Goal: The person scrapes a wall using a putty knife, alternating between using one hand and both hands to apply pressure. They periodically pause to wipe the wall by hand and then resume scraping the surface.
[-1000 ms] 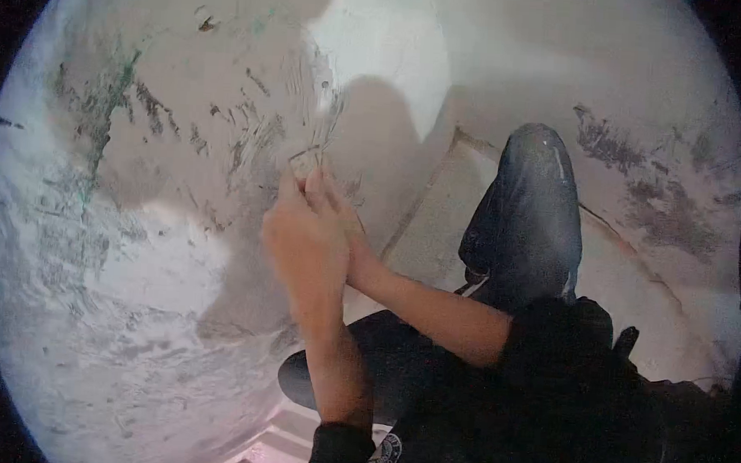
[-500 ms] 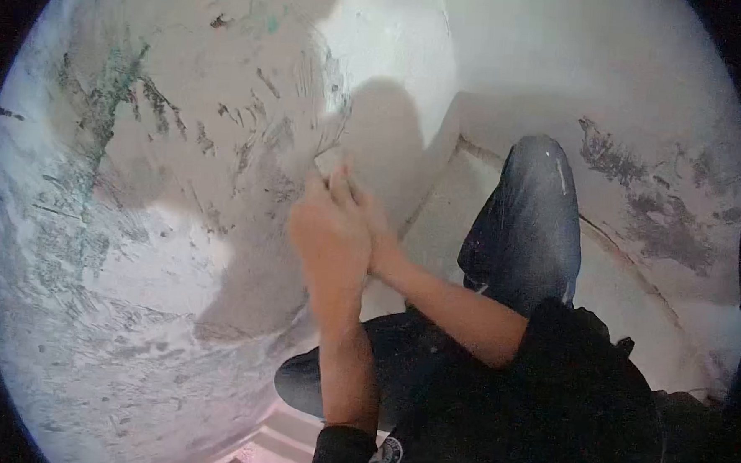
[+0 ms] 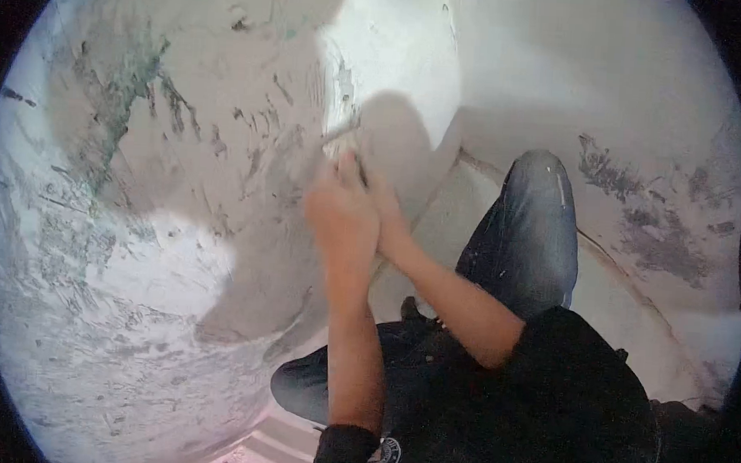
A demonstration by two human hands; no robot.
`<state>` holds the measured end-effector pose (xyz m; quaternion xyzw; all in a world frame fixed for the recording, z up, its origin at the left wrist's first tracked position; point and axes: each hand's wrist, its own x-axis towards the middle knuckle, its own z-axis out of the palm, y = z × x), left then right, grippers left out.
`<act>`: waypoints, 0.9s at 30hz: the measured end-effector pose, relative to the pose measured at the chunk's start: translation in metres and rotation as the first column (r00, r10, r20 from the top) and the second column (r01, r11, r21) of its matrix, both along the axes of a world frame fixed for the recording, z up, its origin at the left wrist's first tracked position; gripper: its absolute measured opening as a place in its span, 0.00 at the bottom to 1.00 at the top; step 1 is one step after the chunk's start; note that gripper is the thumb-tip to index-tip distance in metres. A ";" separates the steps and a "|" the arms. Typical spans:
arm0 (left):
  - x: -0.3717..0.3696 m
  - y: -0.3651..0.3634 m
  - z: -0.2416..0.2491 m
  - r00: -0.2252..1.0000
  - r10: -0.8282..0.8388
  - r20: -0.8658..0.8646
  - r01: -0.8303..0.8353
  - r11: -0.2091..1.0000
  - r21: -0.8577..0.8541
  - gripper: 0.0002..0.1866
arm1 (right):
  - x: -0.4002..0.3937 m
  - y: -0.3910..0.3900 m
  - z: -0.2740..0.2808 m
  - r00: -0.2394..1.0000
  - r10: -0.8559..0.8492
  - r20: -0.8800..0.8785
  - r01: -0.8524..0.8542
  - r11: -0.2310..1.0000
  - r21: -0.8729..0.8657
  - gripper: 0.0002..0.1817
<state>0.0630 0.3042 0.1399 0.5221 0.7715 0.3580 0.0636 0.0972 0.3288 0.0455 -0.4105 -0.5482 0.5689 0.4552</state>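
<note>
Both hands are together at the centre, close to the mottled grey and white wall surface. My left hand is closed round a small flat-bladed tool, and my right hand presses against it with fingers closed on the same tool. Past the fingertips the pale blade meets the wall at a dark streak. The handle is mostly hidden by the fingers, and motion blurs both hands slightly.
My bent knee in dark jeans is right of the hands; the other leg lies lower left. A cracked seam runs along the lower right. Dark smears mark the right surface. A pale ridged edge shows at the bottom.
Both hands have shifted slightly right with the tool, and its blade now sits a little higher. The view has also moved slightly.
</note>
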 end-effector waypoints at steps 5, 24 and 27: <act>0.004 0.006 0.001 0.980 -0.041 -0.195 0.045 0.999 0.018 0.21 | 0.020 -0.001 0.028 0.992 0.004 0.127 -0.030 0.979 0.202 0.32; 0.018 0.009 -0.003 0.994 0.026 -0.108 -0.019 0.998 0.068 0.19 | 0.017 -0.002 0.026 0.998 -0.070 0.000 0.069 0.993 0.097 0.39; 0.012 0.006 -0.002 0.998 0.001 0.056 -0.013 0.978 0.210 0.19 | 0.027 0.001 0.042 0.995 0.062 -0.076 -0.062 0.998 -0.001 0.42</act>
